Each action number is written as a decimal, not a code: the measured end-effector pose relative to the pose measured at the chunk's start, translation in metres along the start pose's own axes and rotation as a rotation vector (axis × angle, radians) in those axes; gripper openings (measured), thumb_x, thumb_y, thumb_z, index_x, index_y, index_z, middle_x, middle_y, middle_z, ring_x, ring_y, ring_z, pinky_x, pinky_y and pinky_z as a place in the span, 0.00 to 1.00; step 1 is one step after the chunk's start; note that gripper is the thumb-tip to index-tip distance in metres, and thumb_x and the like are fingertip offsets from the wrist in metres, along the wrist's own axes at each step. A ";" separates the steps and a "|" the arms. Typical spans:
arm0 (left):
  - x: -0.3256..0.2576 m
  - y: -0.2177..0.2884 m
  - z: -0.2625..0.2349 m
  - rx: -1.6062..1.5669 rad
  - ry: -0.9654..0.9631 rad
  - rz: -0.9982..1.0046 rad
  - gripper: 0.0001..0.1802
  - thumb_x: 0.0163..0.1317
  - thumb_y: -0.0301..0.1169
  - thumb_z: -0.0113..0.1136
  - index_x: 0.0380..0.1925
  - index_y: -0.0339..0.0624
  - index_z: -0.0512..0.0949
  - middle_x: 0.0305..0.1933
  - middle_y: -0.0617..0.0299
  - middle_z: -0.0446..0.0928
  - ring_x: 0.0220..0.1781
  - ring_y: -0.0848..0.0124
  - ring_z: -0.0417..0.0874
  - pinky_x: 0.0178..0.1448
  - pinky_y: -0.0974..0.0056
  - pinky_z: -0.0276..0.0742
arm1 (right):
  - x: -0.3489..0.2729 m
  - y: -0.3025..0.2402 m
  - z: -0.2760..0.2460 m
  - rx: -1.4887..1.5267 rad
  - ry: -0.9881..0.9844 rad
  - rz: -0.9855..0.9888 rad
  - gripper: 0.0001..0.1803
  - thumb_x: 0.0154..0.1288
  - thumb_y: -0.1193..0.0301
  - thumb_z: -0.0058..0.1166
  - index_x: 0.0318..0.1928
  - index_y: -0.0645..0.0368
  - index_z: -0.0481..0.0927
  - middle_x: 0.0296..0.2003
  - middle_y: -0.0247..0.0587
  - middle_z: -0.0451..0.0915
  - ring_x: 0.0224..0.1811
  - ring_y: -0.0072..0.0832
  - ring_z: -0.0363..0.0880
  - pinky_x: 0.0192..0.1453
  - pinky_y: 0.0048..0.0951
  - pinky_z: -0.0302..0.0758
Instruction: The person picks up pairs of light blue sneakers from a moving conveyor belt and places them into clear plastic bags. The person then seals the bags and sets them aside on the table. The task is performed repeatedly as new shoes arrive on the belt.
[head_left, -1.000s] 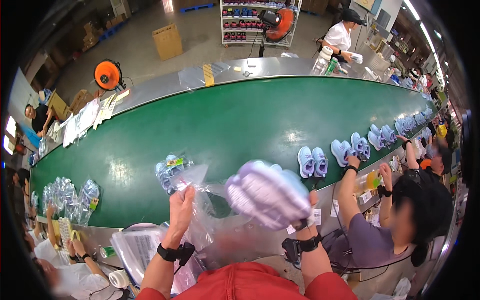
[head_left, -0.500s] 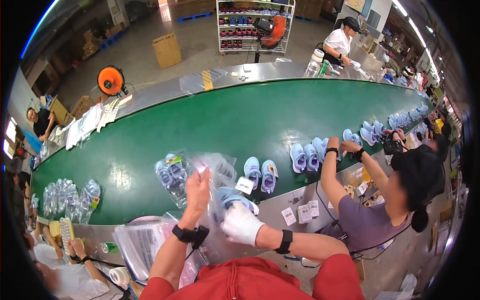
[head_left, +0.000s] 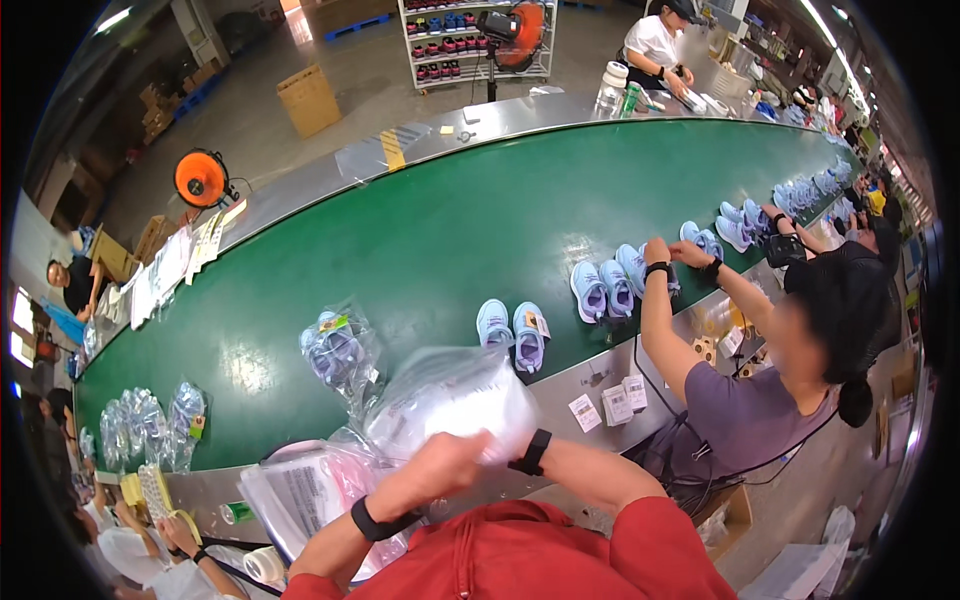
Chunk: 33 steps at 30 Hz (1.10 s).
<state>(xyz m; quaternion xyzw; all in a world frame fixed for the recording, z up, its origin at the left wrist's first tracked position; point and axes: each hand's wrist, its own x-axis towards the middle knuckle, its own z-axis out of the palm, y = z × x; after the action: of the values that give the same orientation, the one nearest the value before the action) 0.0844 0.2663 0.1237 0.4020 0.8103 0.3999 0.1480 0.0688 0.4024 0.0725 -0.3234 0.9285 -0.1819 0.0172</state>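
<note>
Close in front of me a clear plastic bag (head_left: 440, 395) is spread out above the belt's near edge, blurred and shining. My bare left hand (head_left: 455, 468) is closed on the bag's near end. At the bag's right near corner, my white-gloved right hand (head_left: 512, 440) is smeared by motion, and its fingers do not show. What the bag contains is hard to make out through the glare. Just beyond it stands a pair of light blue shoes (head_left: 511, 333), one with a tag. To the left, a bagged pair of shoes (head_left: 335, 350) lies on the belt.
Several bagged shoes (head_left: 150, 425) lie far left on the green belt (head_left: 420, 240). A stack of plastic bags (head_left: 300, 495) rests by my left forearm. A co-worker in purple (head_left: 745, 380) handles shoes at my right. White tags (head_left: 615, 402) lie on the metal edge (head_left: 560, 425).
The bag has swung from upright to lying flatter, stretching rightward. My left hand has come down and toward my right hand. The blue shoe and its white tag at the bag no longer show clearly.
</note>
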 end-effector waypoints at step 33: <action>-0.004 -0.029 -0.039 -0.754 0.749 -0.769 0.12 0.62 0.35 0.57 0.22 0.43 0.75 0.16 0.77 0.66 0.17 0.84 0.65 0.20 0.74 0.61 | 0.107 0.020 0.062 0.320 0.114 0.435 0.17 0.60 0.65 0.44 0.48 0.57 0.75 0.54 0.51 0.72 0.54 0.37 0.73 0.55 0.37 0.69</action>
<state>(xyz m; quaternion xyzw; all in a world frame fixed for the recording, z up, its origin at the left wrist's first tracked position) 0.0499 0.2322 0.1258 -0.1623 0.6973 0.6879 0.1192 -0.0182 0.3320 0.0172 -0.0989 0.9350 -0.3361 0.0543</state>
